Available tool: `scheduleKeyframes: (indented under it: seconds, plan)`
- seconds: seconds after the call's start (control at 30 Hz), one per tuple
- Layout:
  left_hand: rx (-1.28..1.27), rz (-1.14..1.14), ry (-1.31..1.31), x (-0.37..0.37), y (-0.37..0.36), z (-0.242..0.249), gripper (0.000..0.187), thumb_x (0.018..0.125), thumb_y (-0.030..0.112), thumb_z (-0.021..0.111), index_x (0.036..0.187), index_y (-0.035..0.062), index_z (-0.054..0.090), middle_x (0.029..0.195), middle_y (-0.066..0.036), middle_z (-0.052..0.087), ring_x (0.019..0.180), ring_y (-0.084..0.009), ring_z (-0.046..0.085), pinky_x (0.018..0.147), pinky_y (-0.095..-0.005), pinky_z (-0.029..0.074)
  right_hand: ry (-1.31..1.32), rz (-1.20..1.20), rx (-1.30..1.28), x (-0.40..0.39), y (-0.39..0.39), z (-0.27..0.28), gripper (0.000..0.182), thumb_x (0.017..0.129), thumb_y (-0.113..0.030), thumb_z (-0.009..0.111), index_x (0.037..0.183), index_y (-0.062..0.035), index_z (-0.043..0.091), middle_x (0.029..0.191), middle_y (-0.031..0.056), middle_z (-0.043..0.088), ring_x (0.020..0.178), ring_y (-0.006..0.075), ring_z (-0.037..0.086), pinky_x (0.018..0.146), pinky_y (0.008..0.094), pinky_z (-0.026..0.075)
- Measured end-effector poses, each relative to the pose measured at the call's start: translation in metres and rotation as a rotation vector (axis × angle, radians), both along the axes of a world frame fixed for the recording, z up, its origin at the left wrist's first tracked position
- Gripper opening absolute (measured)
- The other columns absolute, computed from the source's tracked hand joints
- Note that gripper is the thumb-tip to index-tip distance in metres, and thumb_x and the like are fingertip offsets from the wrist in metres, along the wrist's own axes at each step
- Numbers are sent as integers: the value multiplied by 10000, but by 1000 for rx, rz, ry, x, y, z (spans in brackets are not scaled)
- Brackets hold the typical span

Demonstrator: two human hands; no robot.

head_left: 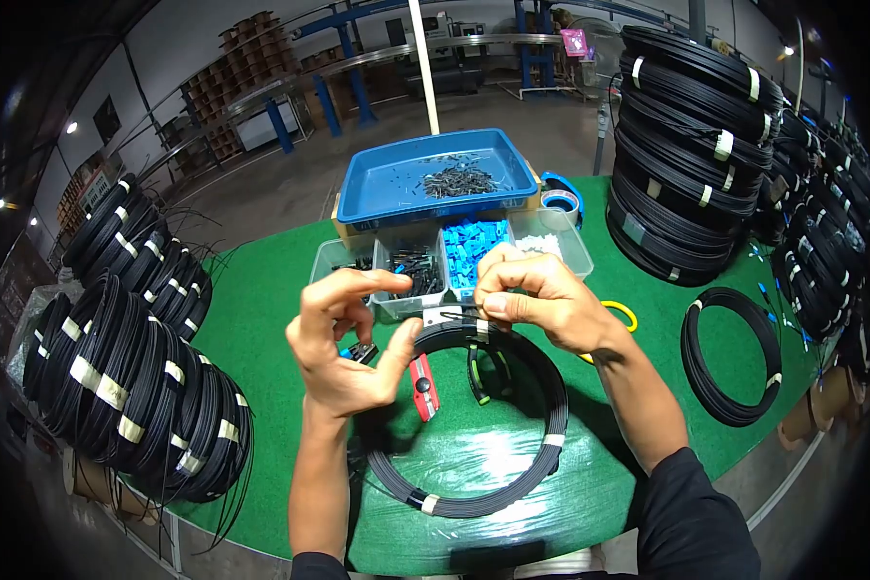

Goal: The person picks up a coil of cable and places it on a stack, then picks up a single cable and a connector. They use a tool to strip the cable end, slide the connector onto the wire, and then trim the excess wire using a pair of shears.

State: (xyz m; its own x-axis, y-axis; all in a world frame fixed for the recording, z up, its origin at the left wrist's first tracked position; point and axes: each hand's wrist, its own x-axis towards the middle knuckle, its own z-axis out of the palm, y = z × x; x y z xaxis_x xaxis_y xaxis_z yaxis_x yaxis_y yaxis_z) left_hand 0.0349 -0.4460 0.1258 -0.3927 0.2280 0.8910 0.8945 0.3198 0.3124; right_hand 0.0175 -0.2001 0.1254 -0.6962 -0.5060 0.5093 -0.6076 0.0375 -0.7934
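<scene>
Above the back edge of a black cable coil (483, 505), my right hand (541, 304) pinches a thin black cable end between thumb and fingers. My left hand (353, 338) is held to its left, thumb and fingers apart, with nothing seen between them. Strips of pale tape wrap the coil, which lies flat on the green table (261, 290). Inside the coil are a red tool (422, 387) and black-and-green pliers (483, 375). A small tool with a blue part (360, 353) is partly hidden behind my left hand.
Behind the hands, a clear divided box (578, 253) holds blue connectors (472, 246), black parts and white parts. A blue tray (358, 193) with black pieces is beyond it. Cable coils are stacked at left (145, 387) and right (686, 164); one coil (735, 411) lies flat at right.
</scene>
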Motion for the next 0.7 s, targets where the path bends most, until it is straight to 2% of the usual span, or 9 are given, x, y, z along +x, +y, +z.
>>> scheduleKeyframes:
  seconds: [0.07, 0.1, 0.3, 0.4, 0.53, 0.7]
  plan:
    - [91, -55, 83, -5, 8, -3, 543, 664, 2, 798, 1114, 44, 498, 928, -104, 723, 478, -31, 432, 427, -168, 327, -256, 133, -30, 3, 0, 1, 264, 955, -232, 597, 842, 4, 629, 857, 42, 543, 776, 135, 527, 696, 286, 455]
    - [93, -55, 82, -5, 9, -3, 543, 664, 2, 798, 1114, 44, 498, 928, -104, 723, 478, -31, 432, 427, -168, 327, -214, 162, -25, 2, -1, 1, 283, 964, -242, 595, 841, 11, 623, 866, 38, 525, 724, 117, 532, 669, 267, 455]
    - [39, -96, 10, 3, 8, -2, 487, 698, -82, 740, 1093, 42, 484, 790, -68, 712, 513, -37, 548, 422, -165, 330, -281, 172, -12, 5, -2, 1, 277, 955, -236, 618, 855, 23, 628, 851, 40, 563, 702, 110, 556, 660, 263, 461]
    - [-6, -89, -9, 6, 2, 3, 526, 736, -119, 700, 1138, 64, 413, 821, -108, 680, 555, -58, 517, 480, -174, 362, -361, 201, -22, 4, -1, 3, 271, 952, -228, 627, 862, 27, 633, 832, 36, 600, 709, 105, 559, 664, 258, 463]
    - [74, -99, 19, 4, -12, 5, 510, 774, -108, 684, 1151, 68, 389, 861, -128, 676, 572, -72, 533, 508, -190, 400, -398, 206, -33, 3, 2, 3, 265, 953, -230, 632, 865, 20, 639, 817, 29, 616, 707, 103, 559, 666, 256, 464]
    - [-13, -144, -26, 5, -2, 6, 591, 704, -87, 736, 1167, 67, 403, 882, -117, 686, 601, -82, 553, 506, -186, 392, -422, 243, -50, 2, 1, 2, 257, 952, -225, 638, 863, 16, 643, 824, 30, 622, 712, 103, 560, 677, 255, 466]
